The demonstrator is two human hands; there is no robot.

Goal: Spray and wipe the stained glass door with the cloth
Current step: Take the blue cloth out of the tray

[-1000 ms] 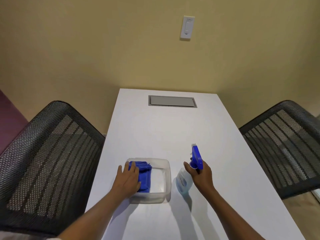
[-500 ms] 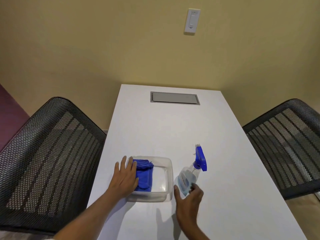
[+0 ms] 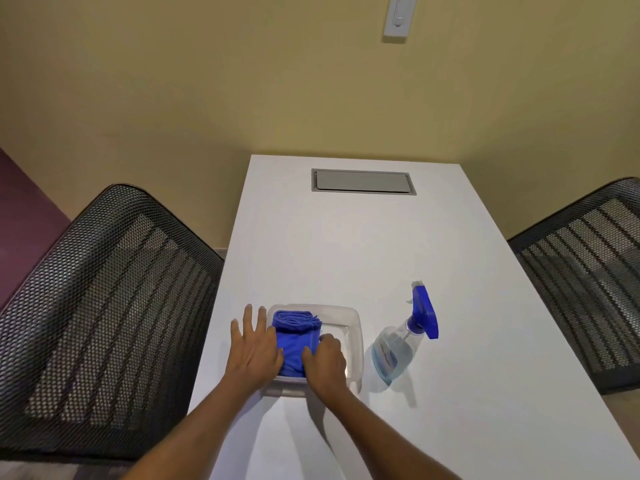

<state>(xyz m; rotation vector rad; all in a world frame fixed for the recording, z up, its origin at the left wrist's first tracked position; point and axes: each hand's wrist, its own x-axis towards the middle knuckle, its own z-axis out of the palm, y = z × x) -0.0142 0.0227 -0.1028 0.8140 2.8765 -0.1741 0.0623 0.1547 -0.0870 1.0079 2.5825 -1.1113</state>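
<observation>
On the near part of a white table [image 3: 346, 244] sits a clear plastic tray [image 3: 353, 341], and folded inside its left half lies a blue cloth [image 3: 296, 336], bunched a little at the far end. Both of the person's bare hands reach into this tray from below the view. Their left hand [image 3: 254, 351] lies flat with fingers spread and apart, its palm over the tray's left rim and its inner edge touching the left side of the cloth; it grips nothing. Their right hand [image 3: 325, 362] rests on the right edge of the cloth with fingers curled downward; whether those fingers have actually pinched the fabric or only press on it I cannot tell, since the fingertips are hidden under the knuckles. Just to the right of the tray, apart from both hands, stands a clear spray bottle [image 3: 394, 355] with a little pale blue liquid in it and a blue trigger head [image 3: 425, 313] whose nozzle points away toward the far end of the table. Farther up the tabletop, near the wall, a grey rectangular cover plate [image 3: 363, 181] is set flush into the surface. A black mesh chair [image 3: 104, 306] stands close against the left side of the table, and a second mesh chair [image 3: 585, 271] stands at the right. Behind the table rises a yellowish wall [image 3: 242, 81] carrying a white switch [image 3: 399, 16] at the upper right; no glass door appears in this view
</observation>
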